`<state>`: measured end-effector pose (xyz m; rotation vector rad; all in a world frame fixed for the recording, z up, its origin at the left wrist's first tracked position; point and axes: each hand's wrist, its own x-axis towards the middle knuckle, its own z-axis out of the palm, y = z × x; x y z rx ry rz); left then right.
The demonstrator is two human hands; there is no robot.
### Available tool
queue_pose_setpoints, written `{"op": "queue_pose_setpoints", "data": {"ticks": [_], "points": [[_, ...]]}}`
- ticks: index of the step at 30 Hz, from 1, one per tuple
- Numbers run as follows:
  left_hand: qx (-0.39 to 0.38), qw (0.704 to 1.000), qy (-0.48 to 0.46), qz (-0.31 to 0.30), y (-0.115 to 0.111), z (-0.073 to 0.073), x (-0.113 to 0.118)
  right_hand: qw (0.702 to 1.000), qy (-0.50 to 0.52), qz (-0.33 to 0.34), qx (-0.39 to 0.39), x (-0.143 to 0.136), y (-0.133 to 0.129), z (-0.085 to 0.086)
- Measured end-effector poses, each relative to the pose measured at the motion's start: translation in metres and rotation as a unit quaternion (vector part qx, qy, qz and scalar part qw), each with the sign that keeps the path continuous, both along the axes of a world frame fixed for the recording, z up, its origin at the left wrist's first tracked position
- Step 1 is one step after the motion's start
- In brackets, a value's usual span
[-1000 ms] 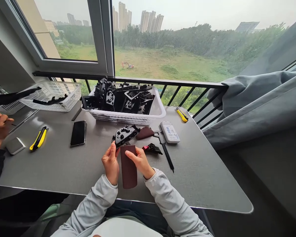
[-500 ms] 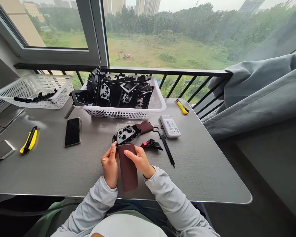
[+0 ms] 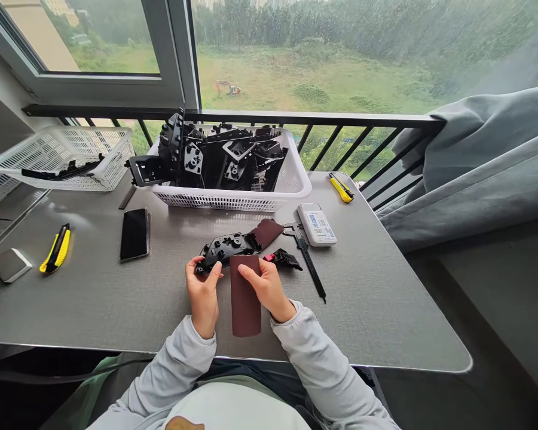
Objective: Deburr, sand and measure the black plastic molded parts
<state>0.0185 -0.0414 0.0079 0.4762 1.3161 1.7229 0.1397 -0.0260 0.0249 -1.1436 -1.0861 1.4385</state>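
Observation:
My left hand [image 3: 203, 295] grips the left end of a black plastic part [image 3: 228, 246] with raised posts and holes, thumb on the near side. In my right hand [image 3: 266, 285] is a strip of dark reddish-brown sandpaper [image 3: 245, 304], pinched near its top under the thumb and hanging toward me. The strip's upper edge meets or overlaps the part's near edge; contact there is hard to make out. Behind the part lies another brown sandpaper piece [image 3: 269, 232]. A small black and red item [image 3: 283, 259] rests just right of my right hand.
A caliper [image 3: 311, 266] and a white box [image 3: 317, 225] lie to the right, with a yellow utility knife [image 3: 341, 188] beyond. Black parts fill a white basket [image 3: 224, 202] at the back. Leftward are a phone [image 3: 134, 235], another utility knife [image 3: 55, 249] and a second basket [image 3: 112, 161].
The black part has turned in my left hand, its face now tilted differently and more level. The sandpaper in my right hand has shifted slightly right, and the camera view has tilted down.

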Motion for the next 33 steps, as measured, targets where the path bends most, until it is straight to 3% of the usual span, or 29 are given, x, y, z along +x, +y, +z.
{"op": "queue_pose_setpoints", "data": {"ticks": [3, 9, 14, 20, 25, 33], "points": [[-0.008, 1.0, -0.004, 0.002, 0.001, -0.001, -0.001, 0.997, -0.054, 0.024, 0.04, -0.003, -0.002, -0.002], [0.004, 0.999, -0.044, -0.028, -0.001, 0.0, -0.002, 0.968, -0.15, 0.049, 0.197, -0.009, -0.007, 0.0], [0.009, 0.998, -0.038, -0.051, -0.005, -0.002, -0.004, 0.957, -0.154, 0.064, 0.239, -0.01, -0.008, 0.0], [0.013, 0.998, -0.012, -0.062, -0.006, -0.005, -0.003, 0.969, -0.156, 0.036, 0.19, -0.011, -0.008, -0.001], [0.001, 0.998, 0.004, -0.068, -0.006, -0.005, -0.003, 0.974, -0.128, 0.056, 0.177, -0.012, -0.009, 0.001], [0.041, 0.998, -0.043, 0.024, -0.002, 0.001, -0.003, 0.999, -0.014, -0.005, 0.03, -0.002, -0.007, 0.001]]}}
